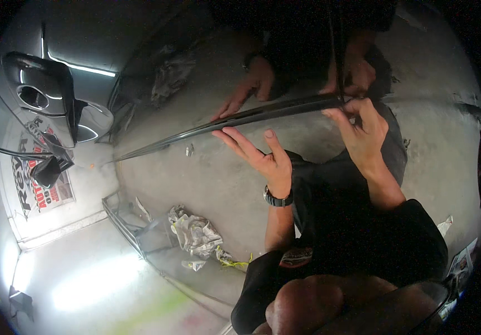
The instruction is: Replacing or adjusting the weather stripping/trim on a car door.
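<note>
A long glossy black strip (274, 110) runs diagonally along a dark, reflective surface (207, 61), which mirrors both hands above it. My left hand (260, 159), with a dark watch at the wrist, has its fingers stretched and spread, fingertips resting along the strip's lower edge. At the strip's right end, my right hand (363, 134) is bent, thumb and fingers pinched on it; some of those fingertips are hidden.
Glossy black mirror-shaped parts (42, 92) hang at the upper left, near thin dark bars. A printed banner (56, 190) is on the pale wall. Crumpled paper (196, 234) lies on the concrete floor beside a metal frame (129, 229). Bright lights glow at lower left.
</note>
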`<state>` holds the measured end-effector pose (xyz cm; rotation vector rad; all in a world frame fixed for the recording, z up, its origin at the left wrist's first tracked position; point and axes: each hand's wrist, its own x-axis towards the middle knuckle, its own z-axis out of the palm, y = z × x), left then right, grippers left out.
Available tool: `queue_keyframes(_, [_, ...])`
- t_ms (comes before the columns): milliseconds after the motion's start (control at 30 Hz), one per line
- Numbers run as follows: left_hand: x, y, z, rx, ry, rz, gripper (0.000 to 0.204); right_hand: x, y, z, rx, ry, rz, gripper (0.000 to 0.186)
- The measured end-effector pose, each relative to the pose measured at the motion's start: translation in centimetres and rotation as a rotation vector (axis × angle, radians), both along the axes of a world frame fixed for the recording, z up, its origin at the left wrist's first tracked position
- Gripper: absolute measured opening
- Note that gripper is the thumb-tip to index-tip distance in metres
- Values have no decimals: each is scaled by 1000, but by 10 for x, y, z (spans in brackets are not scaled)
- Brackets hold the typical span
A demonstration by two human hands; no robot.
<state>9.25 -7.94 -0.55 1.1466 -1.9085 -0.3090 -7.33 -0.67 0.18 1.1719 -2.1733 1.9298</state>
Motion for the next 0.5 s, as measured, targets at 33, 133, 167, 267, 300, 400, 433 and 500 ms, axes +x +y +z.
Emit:
queue_keyframes(33, [-1,0,0,28,7,-11,71,-1,-1,-1,-17,20,29,34])
queue_keyframes(133, [-4,0,-2,76,64,-12,71,-3,-1,-2,-9,31,45,34])
queue_keyframes(167, [-5,0,-2,47,88,-13,71,-3,-1,-2,-10,38,47,34])
queue_keyframes(267, [-4,0,-1,66,56,4,71,-5,-2,-3,-32,35,74,34])
queue_keyframes(300, [-4,0,0,54,48,-9,71,-6,-2,-3,-33,10,69,34])
queue_keyframes(400, [-8,-1,0,37,63,-15,71,-6,-3,-4,-50,17,74,32])
queue_keyframes(433, [-10,-1,0,56,71,-8,71,-6,-3,-4,-58,37,88,32])
queue_keyframes(500, [-15,1,-3,41,193,-23,71,-6,-2,-5,-58,29,81,32])
